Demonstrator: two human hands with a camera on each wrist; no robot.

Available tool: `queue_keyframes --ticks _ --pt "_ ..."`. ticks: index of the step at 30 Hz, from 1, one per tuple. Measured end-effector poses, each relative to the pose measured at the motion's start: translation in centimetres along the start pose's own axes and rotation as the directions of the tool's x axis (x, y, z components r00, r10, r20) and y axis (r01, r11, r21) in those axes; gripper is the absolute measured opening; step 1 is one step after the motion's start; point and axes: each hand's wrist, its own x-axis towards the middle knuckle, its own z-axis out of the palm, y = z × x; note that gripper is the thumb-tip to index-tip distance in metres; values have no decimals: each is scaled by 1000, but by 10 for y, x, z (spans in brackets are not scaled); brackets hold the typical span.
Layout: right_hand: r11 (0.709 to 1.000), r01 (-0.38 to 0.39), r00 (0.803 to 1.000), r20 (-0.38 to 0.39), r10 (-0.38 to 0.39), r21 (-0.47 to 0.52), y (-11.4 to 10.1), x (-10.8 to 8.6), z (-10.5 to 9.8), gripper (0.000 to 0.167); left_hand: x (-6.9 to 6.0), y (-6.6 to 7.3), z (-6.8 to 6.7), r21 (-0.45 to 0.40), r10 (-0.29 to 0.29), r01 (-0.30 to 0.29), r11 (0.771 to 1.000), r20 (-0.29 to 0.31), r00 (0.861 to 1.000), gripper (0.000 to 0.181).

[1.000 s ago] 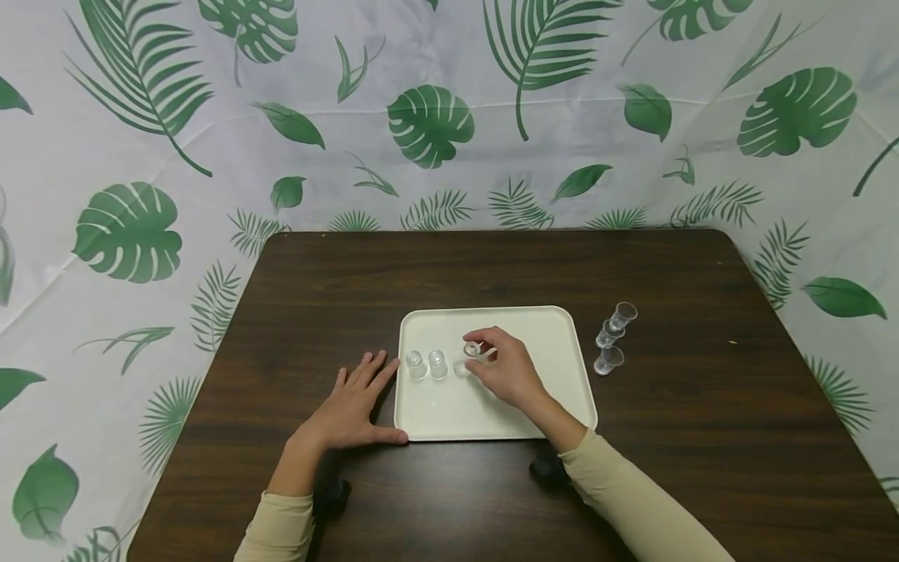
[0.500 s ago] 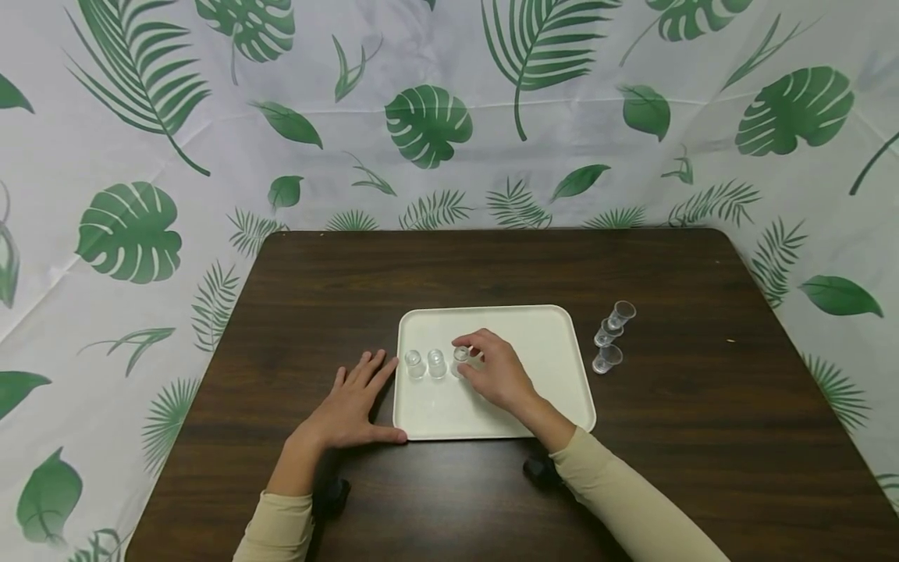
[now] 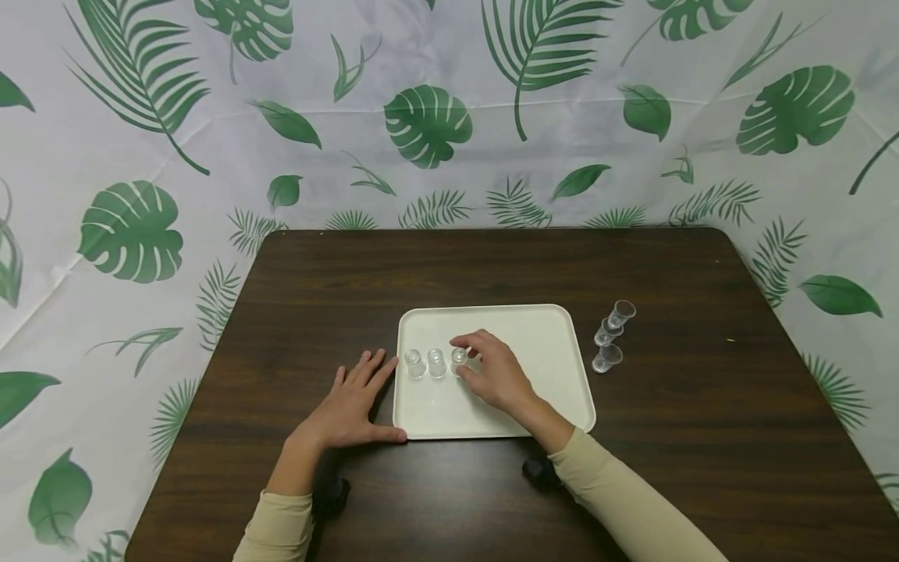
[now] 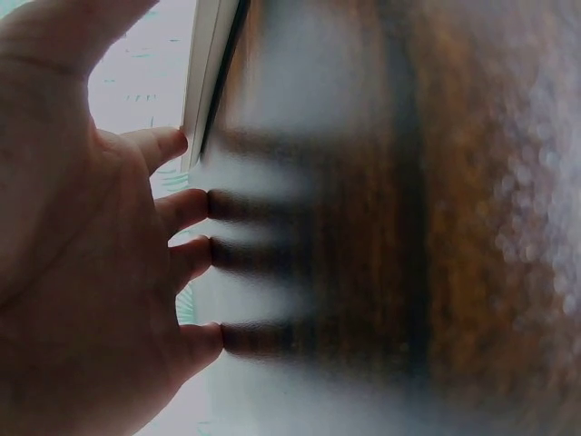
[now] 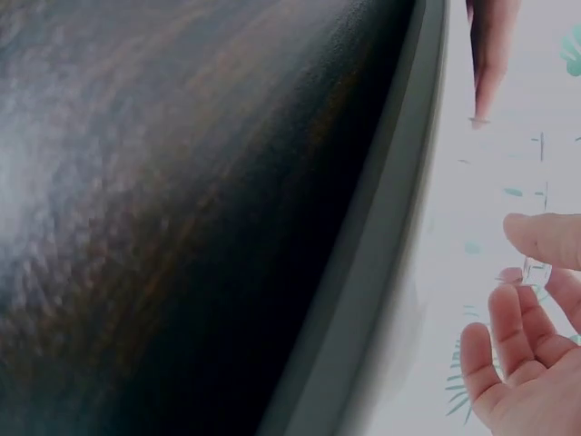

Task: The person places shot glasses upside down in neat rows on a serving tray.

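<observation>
On the white tray (image 3: 520, 343) stand three small clear cups in a row, narrow end up. My right hand (image 3: 500, 376) is at the rightmost cup (image 3: 459, 357), pinching it between thumb and fingers. In the right wrist view that cup (image 5: 537, 271) shows only partly between the fingertips. The middle cup (image 3: 437, 364) and the left cup (image 3: 415, 364) stand just to its left. My left hand (image 3: 347, 410) lies with fingers spread on the table, its thumb and index fingertip against the tray's left side.
Three more clear cups (image 3: 607, 358) stand close together on the dark wooden table (image 3: 674, 437), right of the tray, wide rims up. A leaf-patterned cloth (image 3: 428, 125) hangs behind the table. Dark objects (image 3: 539, 472) are at both wrists.
My right hand has moved slightly left with the cup and brought it down beside the other two on the tray. The left hand stays at the tray's side.
</observation>
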Motion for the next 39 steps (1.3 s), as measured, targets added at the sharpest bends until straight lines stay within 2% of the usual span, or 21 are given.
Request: queue_keyframes --ticks 8,14,19,25,30,33,36,39 --pt "1000 -7 1000 23 7 -5 0 0 -2 40 0 1 -2 -10 30 -30 999 -21 999 117" --pt "999 -38 999 30 38 -5 -2 -1 -9 45 1 -1 1 -5 4 -4 1000 -7 1000 119" --pt "997 -70 997 38 68 42 -3 -6 -22 51 2 -1 2 0 -14 14 1000 13 1000 120" --pt "991 -75 997 18 74 107 -3 -12 -49 56 1 1 -1 -4 9 -9 1000 -10 1000 119" --pt "986 -80 993 -71 91 143 4 -22 -78 49 -1 4 -4 -8 18 -18 1000 -21 1000 117" --pt "984 -94 982 -148 116 149 11 -31 -98 44 -1 5 -5 0 4 -4 1000 -7 1000 118" --pt "984 -106 958 -251 140 144 22 -43 -114 39 -1 5 -5 -8 2 -2 1000 -9 1000 118" --pt "980 -143 914 -361 184 138 35 -56 -128 37 -1 3 -3 2 0 0 1000 -10 1000 118"
